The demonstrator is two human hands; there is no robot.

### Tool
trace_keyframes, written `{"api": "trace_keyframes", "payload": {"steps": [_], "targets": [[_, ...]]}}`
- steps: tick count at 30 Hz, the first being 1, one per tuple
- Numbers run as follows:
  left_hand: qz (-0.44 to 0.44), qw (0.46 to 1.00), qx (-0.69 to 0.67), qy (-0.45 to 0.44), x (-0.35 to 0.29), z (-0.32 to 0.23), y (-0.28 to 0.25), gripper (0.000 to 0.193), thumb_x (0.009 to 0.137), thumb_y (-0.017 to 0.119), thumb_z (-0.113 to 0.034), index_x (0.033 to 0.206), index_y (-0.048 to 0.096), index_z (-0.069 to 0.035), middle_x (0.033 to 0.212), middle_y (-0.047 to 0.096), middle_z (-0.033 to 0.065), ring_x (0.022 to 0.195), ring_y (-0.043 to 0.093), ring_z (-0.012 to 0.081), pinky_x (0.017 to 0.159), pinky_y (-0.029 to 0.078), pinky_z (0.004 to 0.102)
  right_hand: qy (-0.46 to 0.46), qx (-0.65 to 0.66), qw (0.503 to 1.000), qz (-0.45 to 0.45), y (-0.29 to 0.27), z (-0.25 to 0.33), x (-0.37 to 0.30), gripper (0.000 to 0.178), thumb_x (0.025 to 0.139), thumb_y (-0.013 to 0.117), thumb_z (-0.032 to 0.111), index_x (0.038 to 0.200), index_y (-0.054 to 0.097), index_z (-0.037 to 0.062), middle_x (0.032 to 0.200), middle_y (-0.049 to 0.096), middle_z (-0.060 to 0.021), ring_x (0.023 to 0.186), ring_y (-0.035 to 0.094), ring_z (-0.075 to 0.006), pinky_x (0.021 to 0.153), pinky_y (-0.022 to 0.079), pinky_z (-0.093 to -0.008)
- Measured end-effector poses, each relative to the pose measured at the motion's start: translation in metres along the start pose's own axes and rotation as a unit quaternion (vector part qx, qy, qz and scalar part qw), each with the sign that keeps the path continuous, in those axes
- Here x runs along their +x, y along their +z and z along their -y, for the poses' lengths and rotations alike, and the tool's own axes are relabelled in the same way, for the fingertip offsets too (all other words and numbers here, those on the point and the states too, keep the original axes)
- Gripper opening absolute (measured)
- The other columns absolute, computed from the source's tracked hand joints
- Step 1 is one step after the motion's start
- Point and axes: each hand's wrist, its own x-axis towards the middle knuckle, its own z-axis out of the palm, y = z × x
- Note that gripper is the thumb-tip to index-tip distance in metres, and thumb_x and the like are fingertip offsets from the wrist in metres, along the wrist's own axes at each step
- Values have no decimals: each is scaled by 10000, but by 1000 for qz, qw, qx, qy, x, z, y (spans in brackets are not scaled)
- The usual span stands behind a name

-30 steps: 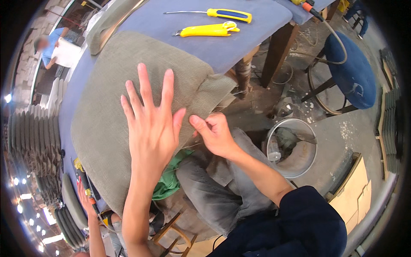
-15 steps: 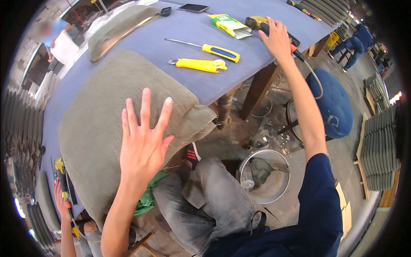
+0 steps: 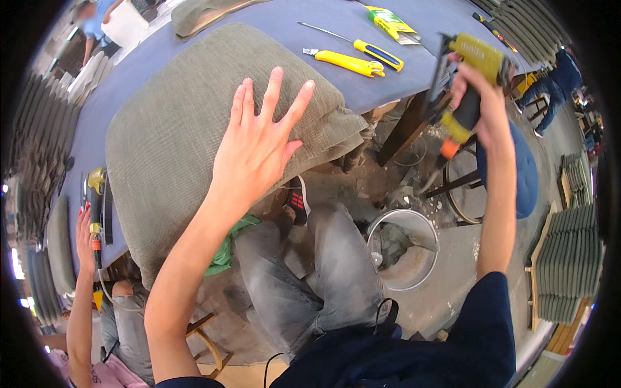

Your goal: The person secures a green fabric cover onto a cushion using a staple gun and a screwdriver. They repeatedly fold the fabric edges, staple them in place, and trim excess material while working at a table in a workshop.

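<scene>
My left hand (image 3: 255, 152) lies spread on a grey-green fabric-covered cushion (image 3: 174, 123), whose loose folded cloth edge sticks out on the right. The cushion rests on the blue table (image 3: 213, 61) and overhangs its near edge. Held up off the table's right side, my right hand (image 3: 488, 110) is closed round the black grip of a yellow-and-black staple gun (image 3: 479, 57), slightly blurred; an orange fitting and air hose hang below. On the table beyond the cushion lie a yellow utility knife (image 3: 349, 63) and a screwdriver-like tool (image 3: 378, 55) with a yellow-and-blue handle and thin shaft.
A green-and-yellow packet (image 3: 392, 26) lies farther back. At the left, a co-worker's hand (image 3: 84, 239) is beside another staple gun (image 3: 97, 187). A metal bucket (image 3: 414, 284) with scraps stands by my legs. Right are a blue stool (image 3: 527, 174) and stacked panels (image 3: 566, 265).
My right hand has lifted the staple gun off the table and brought it nearer, to the right. My left hand stays spread on the cushion. The whole view has shifted.
</scene>
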Motion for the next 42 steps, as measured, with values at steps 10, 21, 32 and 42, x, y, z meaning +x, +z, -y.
{"api": "trace_keyframes", "payload": {"steps": [10,21,32,42], "targets": [[-12,1000,-5,7,2,-2,1,904,913,718,-237,1645,188,-217,1642,245,223,1401,379,537,1198,328,560,-32,-8,999,6,171,-99,-179,92,947,695,91,913,665,10,779,645,-10,698,602,-108,655,495,-296],[5,1000,-14,7,2,-1,0,962,862,739,-146,1644,184,-211,1641,253,216,1405,372,541,1201,326,560,-102,-107,989,9,186,-135,-175,124,857,734,77,957,709,9,838,717,-80,745,676,-243,728,522,-352],[62,998,-13,19,4,-5,-14,1074,764,772,-61,1635,143,-89,1651,197,252,1466,269,550,1230,268,562,-190,-170,967,19,197,-197,-184,584,730,890,196,1227,624,41,1186,596,-131,1101,564,-324,957,467,-416],[-34,943,-293,-154,-65,84,-57,913,930,710,-302,1622,183,-22,1654,251,244,1524,281,398,1250,218,470,-135,-157,978,7,156,-118,-205,377,757,855,199,1073,711,52,1085,690,-119,1024,624,-335,949,456,-432]]}}
